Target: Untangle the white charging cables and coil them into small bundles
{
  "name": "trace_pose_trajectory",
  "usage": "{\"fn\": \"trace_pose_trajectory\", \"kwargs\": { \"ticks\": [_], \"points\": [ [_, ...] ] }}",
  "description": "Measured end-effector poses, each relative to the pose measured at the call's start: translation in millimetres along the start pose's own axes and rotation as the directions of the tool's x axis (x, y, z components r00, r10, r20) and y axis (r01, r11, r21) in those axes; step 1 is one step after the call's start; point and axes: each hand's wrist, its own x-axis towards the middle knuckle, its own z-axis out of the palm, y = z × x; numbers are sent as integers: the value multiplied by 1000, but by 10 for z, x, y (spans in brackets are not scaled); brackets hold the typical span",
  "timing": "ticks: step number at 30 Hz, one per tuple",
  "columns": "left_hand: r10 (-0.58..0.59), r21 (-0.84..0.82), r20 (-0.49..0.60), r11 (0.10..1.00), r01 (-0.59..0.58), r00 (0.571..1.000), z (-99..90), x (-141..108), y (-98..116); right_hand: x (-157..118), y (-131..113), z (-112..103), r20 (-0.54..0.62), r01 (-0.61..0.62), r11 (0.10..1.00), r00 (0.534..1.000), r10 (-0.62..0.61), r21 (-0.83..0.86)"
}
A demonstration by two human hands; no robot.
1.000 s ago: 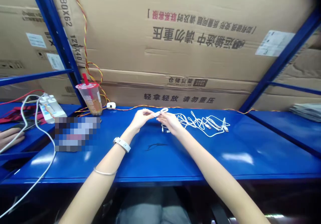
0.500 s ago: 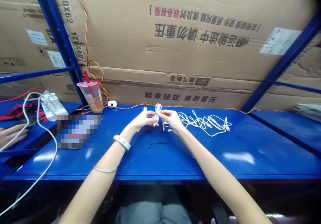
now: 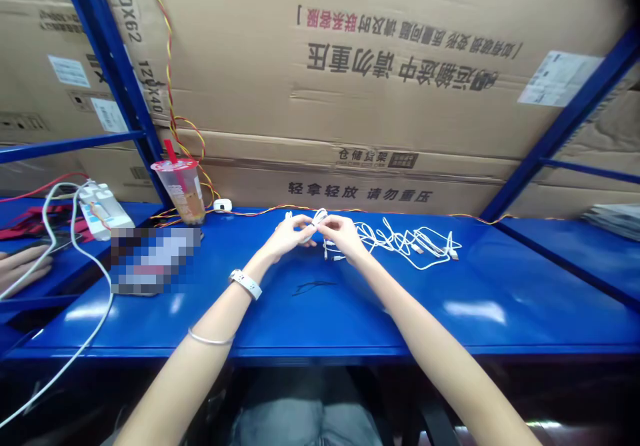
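Between my two hands is a small coiled bundle of white cable (image 3: 319, 216), its loops showing above the fingertips. My left hand (image 3: 287, 239) is closed around the bundle from the left. From the right, my right hand (image 3: 345, 236) pinches at the middle of the same bundle, and its fingertips hide what lies there. Just beyond my right hand, several loose white cables (image 3: 400, 241) with USB plugs lie tangled on the blue shelf (image 3: 400, 313). A few thin black ties (image 3: 314, 287) rest in front of my hands.
To the left stand a drink cup (image 3: 180, 193) with a red straw and a small white case (image 3: 223, 205). A blurred-out phone-like object (image 3: 155, 263) lies nearer. Another person's hand (image 3: 25, 269) is at the far left, by a white power strip (image 3: 106, 213). Cardboard boxes (image 3: 250, 99) line the back.
My hands have drawn closer together around the cable bundle. The bundle has tilted to the right, and its dark-banded middle is now covered by my fingers.
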Motion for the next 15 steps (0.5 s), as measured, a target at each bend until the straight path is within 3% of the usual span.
{"fn": "trace_pose_trajectory", "kwargs": {
  "ticks": [4, 9, 15],
  "points": [
    [-41, -169, 15, 985, 43, 999, -5, -6, 27, -20, -47, 11, 70, -7, 999, 998, 5, 31],
    [-68, -359, 110, 928, 104, 992, -68, 12, 16, -24, -99, -4, 140, 33, 996, 989, -44, 78],
    [-97, -370, 155, 917, 149, 983, -119, -2, 33, -25, -130, -26, 119, 63, 997, 991, -57, -44]
  ]
}}
